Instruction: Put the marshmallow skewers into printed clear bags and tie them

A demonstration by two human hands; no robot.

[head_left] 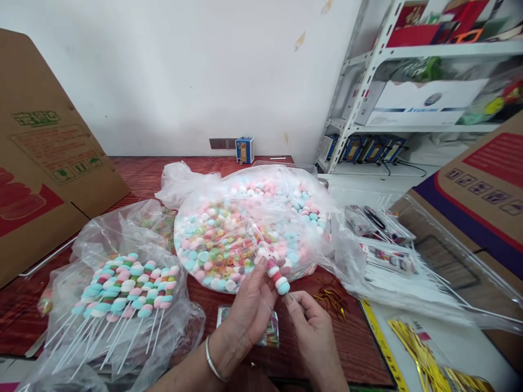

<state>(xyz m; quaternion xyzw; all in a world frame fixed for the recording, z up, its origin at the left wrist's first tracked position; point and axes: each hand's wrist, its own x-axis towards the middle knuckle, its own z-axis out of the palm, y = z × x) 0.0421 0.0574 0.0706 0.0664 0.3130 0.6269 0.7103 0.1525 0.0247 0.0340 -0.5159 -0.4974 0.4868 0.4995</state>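
A marshmallow skewer (281, 284) in pink, white and blue, with a clear wrapper (254, 233) around its upper part, slants above the table. My left hand (252, 306), a bangle at its wrist, is closed around the skewer's middle. At the lower end, just under the blue marshmallow, the thumb and finger of my right hand (311, 325) are pinched together; the stick is hidden there. Behind the hands lies a big round container of marshmallows and gummy rings (229, 253), draped in clear plastic. Printed packets (269, 333) lie partly under my left hand.
Finished-looking marshmallow skewers (122, 288) lie on a plastic bag at left. Gold twist ties (333, 299) are by my right hand, with bundles (420, 348) farther right. White sticks (408, 280) lie beyond. Cardboard boxes (44, 141) stand both sides; a shelf (425, 128) is back right.
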